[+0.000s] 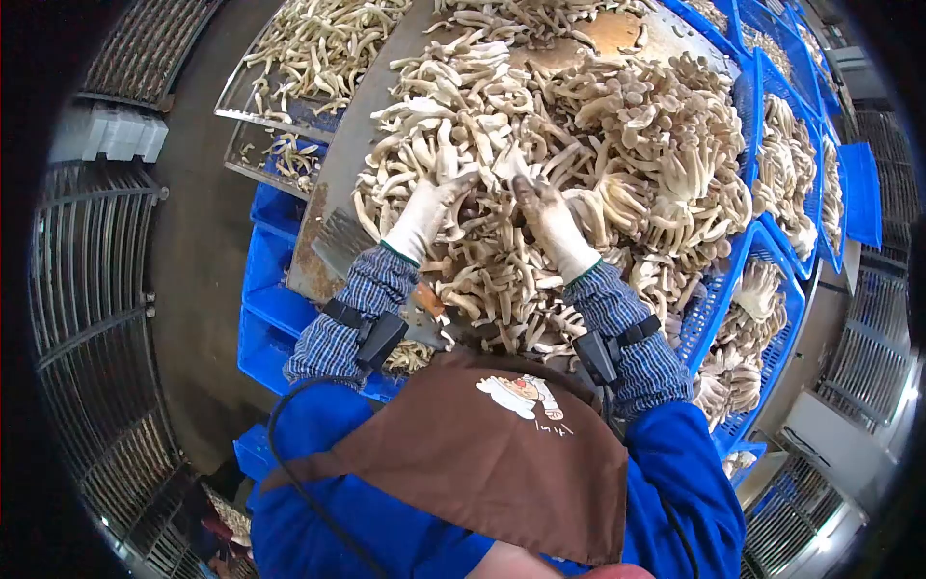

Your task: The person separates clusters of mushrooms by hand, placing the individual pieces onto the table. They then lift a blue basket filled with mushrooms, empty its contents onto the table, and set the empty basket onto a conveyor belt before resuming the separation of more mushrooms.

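Both my hands wear whitish gloves with darkened fingertips and reach into a big heap of pale, long-stemmed mushrooms [497, 275]. My left hand [431, 214] is closed, its fingertips pinching at mushroom stems on the heap's left side. Opposite it, my right hand [555, 224] has thumb and fingers closed round a light mushroom piece [508, 166] between the two hands. Larger clusters of mushrooms, still joined at the base [675, 174], lie to the right. Below my left wrist a wooden handle [428, 299] sticks out near a broad metal blade [349, 241] lying on the table.
Blue plastic baskets [716, 299] with mushroom clusters line the right side. Clear trays [236, 96] of separated mushrooms stand at the upper left, above blue crates [275, 304]. The metal table's edge [311, 253] runs along the left. Racks [92, 280] stand beyond the floor.
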`<state>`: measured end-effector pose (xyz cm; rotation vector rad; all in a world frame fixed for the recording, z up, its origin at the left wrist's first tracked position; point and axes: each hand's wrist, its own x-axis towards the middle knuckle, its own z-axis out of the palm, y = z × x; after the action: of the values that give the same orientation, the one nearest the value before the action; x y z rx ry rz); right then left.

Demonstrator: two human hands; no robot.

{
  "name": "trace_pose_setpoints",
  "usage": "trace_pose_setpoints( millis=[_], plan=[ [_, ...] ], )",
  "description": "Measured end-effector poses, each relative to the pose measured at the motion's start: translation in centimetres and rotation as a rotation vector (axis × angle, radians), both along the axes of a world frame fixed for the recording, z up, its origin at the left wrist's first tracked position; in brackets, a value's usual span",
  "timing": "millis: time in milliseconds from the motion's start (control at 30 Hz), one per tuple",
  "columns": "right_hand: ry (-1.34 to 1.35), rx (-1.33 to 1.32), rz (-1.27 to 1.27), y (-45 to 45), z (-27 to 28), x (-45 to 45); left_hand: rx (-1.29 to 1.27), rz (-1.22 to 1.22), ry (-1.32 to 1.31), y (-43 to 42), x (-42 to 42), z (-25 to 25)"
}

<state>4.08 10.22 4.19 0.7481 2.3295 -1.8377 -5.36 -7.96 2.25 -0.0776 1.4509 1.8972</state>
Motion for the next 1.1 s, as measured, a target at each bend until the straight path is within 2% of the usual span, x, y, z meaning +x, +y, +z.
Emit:
trace_pose_setpoints(
  millis=[33,67,100,133,167,200,233,300,333,367,400,433,500,533,567,633,667,700,767,800,867,900,967,1033,1100],
  plan=[
    [-0.065,0.088,0.138,-0.4,1.8,-0.5,0.100,0.044,-0.044,0.5,0.2,0.3],
    [-0.126,0.126,0.115,-1.0,2.2,-1.2,0.009,-0.083,0.058,0.8,0.0,0.7],
    [0.031,0.328,0.168,-1.0,-1.2,-1.0,-0.082,-0.212,0.154,1.2,0.0,0.9],
    [0.108,0.491,0.207,-1.5,-0.7,-1.0,-0.043,-0.242,0.161,2.1,0.3,1.6],
    [0.192,0.655,0.247,-1.9,-0.2,-1.1,-0.193,-0.116,0.132,2.7,0.8,3.2],
    [0.320,0.616,0.229,-1.8,-0.8,-1.5,-0.080,-0.059,0.112,2.6,0.5,1.7],
    [0.230,0.493,0.209,-1.7,-0.1,-1.9,0.034,0.000,0.098,2.3,-0.2,0.1],
    [-0.073,-0.112,0.141,-0.9,1.5,-2.7,-0.031,-0.063,0.005,1.6,-1.1,0.6],
    [-0.077,-0.111,0.143,-0.5,1.1,-2.7,-0.018,-0.043,0.007,1.8,-1.3,0.6],
    [-0.021,-0.219,0.061,-0.2,0.6,-2.9,-0.004,-0.023,0.013,1.8,-1.5,0.6],
    [0.035,-0.328,-0.020,0.1,0.3,-3.0,-0.145,-0.074,0.068,1.3,-1.7,0.7],
    [0.035,-0.445,-0.125,0.1,1.2,-2.9,-0.146,-0.069,0.067,0.8,-2.0,0.6],
    [0.090,-0.452,-0.299,0.1,2.6,-2.8,-0.223,-0.118,0.222,0.2,-2.3,0.1],
    [0.103,-0.049,-0.084,1.8,-0.2,-3.0,-0.248,-0.001,0.279,0.3,-2.1,-0.4],
    [0.101,-0.049,-0.086,2.3,-1.5,-2.1,-0.242,-0.032,0.309,-0.2,-2.6,-1.2],
    [0.049,0.815,0.455,2.9,-3.3,-0.8,-0.394,0.064,0.409,-0.1,-2.1,2.3],
    [0.123,1.041,0.504,2.8,-3.8,0.5,-0.394,0.066,0.411,-0.4,-2.4,2.2],
    [0.127,1.043,0.506,3.3,-4.2,0.6,-0.470,0.029,0.438,-0.8,-2.8,1.9],
    [-0.043,0.854,0.526,4.2,-4.0,0.4,-0.548,-0.005,0.460,-1.7,-4.0,0.4],
    [-0.119,0.847,0.510,4.5,-3.4,0.7,-0.611,-0.036,0.641,-2.2,-4.7,-0.8],
    [-0.088,0.816,0.399,4.9,-4.1,1.6,-0.754,-0.042,0.926,-2.6,-4.7,0.0],
    [-0.061,0.765,0.314,5.0,-4.5,2.0,-0.752,-0.038,0.927,-2.5,-4.6,0.1],
    [-0.022,0.853,0.369,5.1,-3.8,2.2,-0.569,0.059,0.902,-2.5,-4.7,0.1],
    [0.013,0.934,0.425,5.6,-4.9,2.3,-0.638,-0.007,0.853,-2.9,-4.2,-0.1],
    [0.243,0.220,0.038,6.8,-8.5,1.6,-0.769,-0.144,0.759,-3.1,-4.0,-0.4]
  ],
)
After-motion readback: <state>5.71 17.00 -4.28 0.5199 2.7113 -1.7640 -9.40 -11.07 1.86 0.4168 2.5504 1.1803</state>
